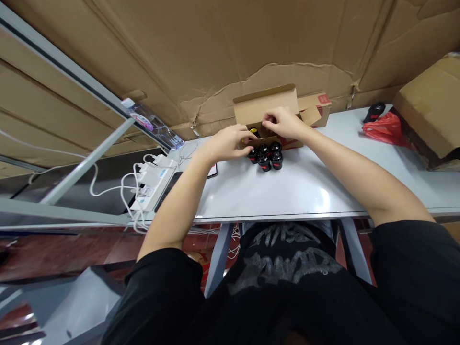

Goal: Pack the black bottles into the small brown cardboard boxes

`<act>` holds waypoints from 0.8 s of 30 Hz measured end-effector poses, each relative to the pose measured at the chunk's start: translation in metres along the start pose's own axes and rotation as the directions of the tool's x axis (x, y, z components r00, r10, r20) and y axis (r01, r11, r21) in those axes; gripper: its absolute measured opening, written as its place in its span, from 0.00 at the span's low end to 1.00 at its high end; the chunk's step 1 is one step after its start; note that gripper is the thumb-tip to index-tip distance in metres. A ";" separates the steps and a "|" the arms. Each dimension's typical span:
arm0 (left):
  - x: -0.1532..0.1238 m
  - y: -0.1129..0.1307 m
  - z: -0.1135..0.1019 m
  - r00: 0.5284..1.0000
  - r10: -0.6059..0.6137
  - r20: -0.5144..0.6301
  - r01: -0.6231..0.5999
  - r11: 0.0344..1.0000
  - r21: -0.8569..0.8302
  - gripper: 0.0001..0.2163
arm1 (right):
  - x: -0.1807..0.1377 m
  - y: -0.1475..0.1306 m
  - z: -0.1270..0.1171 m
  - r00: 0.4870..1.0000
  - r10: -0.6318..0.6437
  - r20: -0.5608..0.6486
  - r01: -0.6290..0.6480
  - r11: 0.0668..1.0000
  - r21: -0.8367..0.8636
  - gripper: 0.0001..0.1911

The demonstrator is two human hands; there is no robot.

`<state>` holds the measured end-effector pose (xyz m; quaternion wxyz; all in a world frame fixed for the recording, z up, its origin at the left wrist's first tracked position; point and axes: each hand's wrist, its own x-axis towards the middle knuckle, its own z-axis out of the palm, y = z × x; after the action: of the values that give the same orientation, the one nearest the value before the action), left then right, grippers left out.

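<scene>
black canisters [264, 162] stand beside the left hand [230, 142]

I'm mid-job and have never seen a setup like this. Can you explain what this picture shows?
There's no robot here: you see a person's two bare hands, through a camera worn on their head, looking forward and down. On the white table, the left hand and right hand reach to an open cardboard box. Small black containers stand in front of it. A red bag lies toward the right, a white power strip at the left. The fingertips are partly hidden, so I can't tell whether anything is held.
</scene>
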<state>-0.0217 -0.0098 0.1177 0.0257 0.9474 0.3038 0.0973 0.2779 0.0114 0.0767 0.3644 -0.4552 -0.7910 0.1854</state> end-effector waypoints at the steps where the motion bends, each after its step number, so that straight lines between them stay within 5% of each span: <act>1: -0.007 0.003 0.002 1.000 -0.001 0.017 0.001 1.000 0.004 0.20 | 0.000 0.000 0.000 1.000 0.000 0.007 -0.001 1.000 0.011 0.06; 6: -0.028 0.009 0.017 0.995 -0.086 -0.058 0.086 0.996 0.009 0.33 | -0.001 0.001 -0.002 1.000 -0.018 0.016 0.018 0.999 0.037 0.07; 14: -0.037 0.021 0.029 0.999 -0.029 -0.036 0.033 0.992 0.119 0.12 | -0.002 0.002 -0.002 0.999 -0.032 0.022 0.031 0.999 0.035 0.07; 19: -0.048 0.020 0.029 0.999 -0.020 0.034 0.021 0.999 -0.032 0.09 | -0.002 0.001 -0.003 0.999 -0.022 0.026 0.021 0.999 0.034 0.08; 24: -0.051 0.009 0.023 0.974 -0.077 -0.215 0.024 0.970 -0.242 0.13 | 0.001 0.004 -0.005 0.998 -0.059 -0.006 0.059 0.997 0.047 0.06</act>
<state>-0.0528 -0.0463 0.0877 0.1071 0.9125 0.3151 0.2380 0.2833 0.0144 0.0782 0.3823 -0.4233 -0.7986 0.1922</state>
